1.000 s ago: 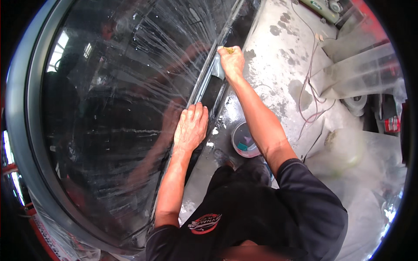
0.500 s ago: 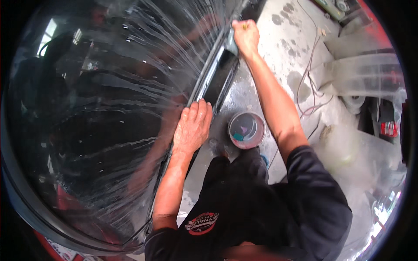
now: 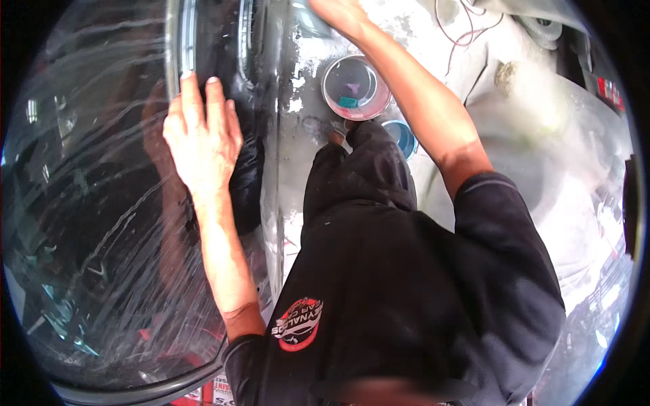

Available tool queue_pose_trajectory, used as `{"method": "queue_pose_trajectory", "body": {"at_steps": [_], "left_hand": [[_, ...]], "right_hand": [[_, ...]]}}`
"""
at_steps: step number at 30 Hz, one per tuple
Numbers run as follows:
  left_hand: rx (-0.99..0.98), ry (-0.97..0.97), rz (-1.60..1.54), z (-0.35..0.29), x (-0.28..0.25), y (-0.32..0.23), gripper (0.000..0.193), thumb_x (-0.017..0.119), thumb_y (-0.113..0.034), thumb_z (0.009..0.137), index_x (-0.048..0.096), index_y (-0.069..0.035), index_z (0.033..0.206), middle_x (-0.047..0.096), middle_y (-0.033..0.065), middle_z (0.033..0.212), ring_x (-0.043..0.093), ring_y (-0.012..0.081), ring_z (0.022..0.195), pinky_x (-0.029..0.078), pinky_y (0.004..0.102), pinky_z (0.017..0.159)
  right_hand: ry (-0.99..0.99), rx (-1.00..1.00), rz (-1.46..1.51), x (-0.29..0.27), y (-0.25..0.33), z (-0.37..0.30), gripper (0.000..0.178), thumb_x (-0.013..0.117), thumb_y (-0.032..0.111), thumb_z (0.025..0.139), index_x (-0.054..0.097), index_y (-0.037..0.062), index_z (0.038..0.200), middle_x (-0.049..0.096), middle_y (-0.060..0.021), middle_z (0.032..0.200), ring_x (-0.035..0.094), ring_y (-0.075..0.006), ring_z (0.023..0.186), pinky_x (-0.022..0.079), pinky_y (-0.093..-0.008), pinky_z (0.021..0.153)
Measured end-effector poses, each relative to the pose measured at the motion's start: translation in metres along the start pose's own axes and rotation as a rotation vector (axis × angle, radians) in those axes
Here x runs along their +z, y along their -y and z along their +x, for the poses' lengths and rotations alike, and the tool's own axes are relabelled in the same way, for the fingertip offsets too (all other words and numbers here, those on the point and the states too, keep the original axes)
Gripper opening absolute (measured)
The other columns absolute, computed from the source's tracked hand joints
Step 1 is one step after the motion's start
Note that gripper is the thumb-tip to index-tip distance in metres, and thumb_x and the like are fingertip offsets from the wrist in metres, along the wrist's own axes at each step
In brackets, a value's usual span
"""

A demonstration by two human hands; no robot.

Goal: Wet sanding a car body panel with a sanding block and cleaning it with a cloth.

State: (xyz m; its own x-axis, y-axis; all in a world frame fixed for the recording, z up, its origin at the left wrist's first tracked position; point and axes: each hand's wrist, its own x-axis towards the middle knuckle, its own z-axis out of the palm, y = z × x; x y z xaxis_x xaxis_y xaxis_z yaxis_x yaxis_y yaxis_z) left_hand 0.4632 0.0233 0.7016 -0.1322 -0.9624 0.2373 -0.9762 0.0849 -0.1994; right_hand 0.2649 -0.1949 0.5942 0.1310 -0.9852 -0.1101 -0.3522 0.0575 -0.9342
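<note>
My left hand [image 3: 203,135] lies with its fingers extended on the border of a large dark glossy vehicle pane [image 3: 101,196], which carries pale wet-looking streaks. Its fingertips touch a shiny trim strip [image 3: 187,40] that runs along the pane's right side. My right hand [image 3: 342,17] reaches to the top edge of the head view, where its fingers are cut off. Whether it holds anything is hidden. Below my right hand, a clear round bucket [image 3: 357,115] stands on the floor with a teal piece and a purplish piece inside.
A blue container [image 3: 408,141] stands beside my leg, close to the bucket. A thin cable [image 3: 467,30] loops over the pale floor [image 3: 298,145]. Cloudy plastic sheeting [image 3: 548,128] covers things on the right. A black curved edge [image 3: 135,391] bounds the pane at the bottom.
The view has shifted and turned, so the bucket sits higher in it. My right hand, earlier closed over a pale greenish item on the trim, is now partly out of frame. My left fingers have spread.
</note>
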Motion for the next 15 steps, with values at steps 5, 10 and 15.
{"method": "queue_pose_trajectory", "body": {"at_steps": [5, 10, 15], "left_hand": [[0.017, 0.018, 0.109, 0.007, 0.006, -0.008, 0.044, 0.074, -0.032, 0.091, 0.068, -0.018, 0.133, 0.058, 0.0114, 0.146, 0.060, 0.0325, 0.112, 0.046, 0.0431, 0.098], [0.022, 0.064, 0.151, 0.006, 0.009, -0.010, 0.048, 0.068, -0.042, 0.098, 0.065, -0.014, 0.137, 0.058, 0.0153, 0.147, 0.059, 0.0322, 0.123, 0.041, 0.0437, 0.103], [0.076, 0.134, 0.355, 0.009, 0.012, -0.009, 0.061, 0.057, -0.058, 0.100, 0.065, -0.011, 0.138, 0.054, 0.0179, 0.151, 0.059, 0.0340, 0.124, 0.041, 0.0467, 0.102]], "right_hand": [[-0.162, 0.276, -0.416, -0.106, -0.192, -0.063, 0.040, 0.061, 0.038, 0.098, 0.070, -0.0007, 0.103, 0.074, -0.0203, 0.092, 0.072, -0.0321, 0.090, 0.053, -0.0428, 0.083], [-0.087, 0.429, -0.443, -0.103, -0.330, -0.126, 0.030, 0.063, 0.030, 0.096, 0.068, 0.0035, 0.108, 0.072, -0.0250, 0.104, 0.069, -0.0435, 0.099, 0.053, -0.0520, 0.091], [0.135, 0.464, -0.532, -0.064, -0.444, -0.154, 0.025, 0.063, 0.028, 0.095, 0.068, 0.0068, 0.110, 0.072, -0.0219, 0.111, 0.067, -0.0421, 0.106, 0.053, -0.0536, 0.092]]}}
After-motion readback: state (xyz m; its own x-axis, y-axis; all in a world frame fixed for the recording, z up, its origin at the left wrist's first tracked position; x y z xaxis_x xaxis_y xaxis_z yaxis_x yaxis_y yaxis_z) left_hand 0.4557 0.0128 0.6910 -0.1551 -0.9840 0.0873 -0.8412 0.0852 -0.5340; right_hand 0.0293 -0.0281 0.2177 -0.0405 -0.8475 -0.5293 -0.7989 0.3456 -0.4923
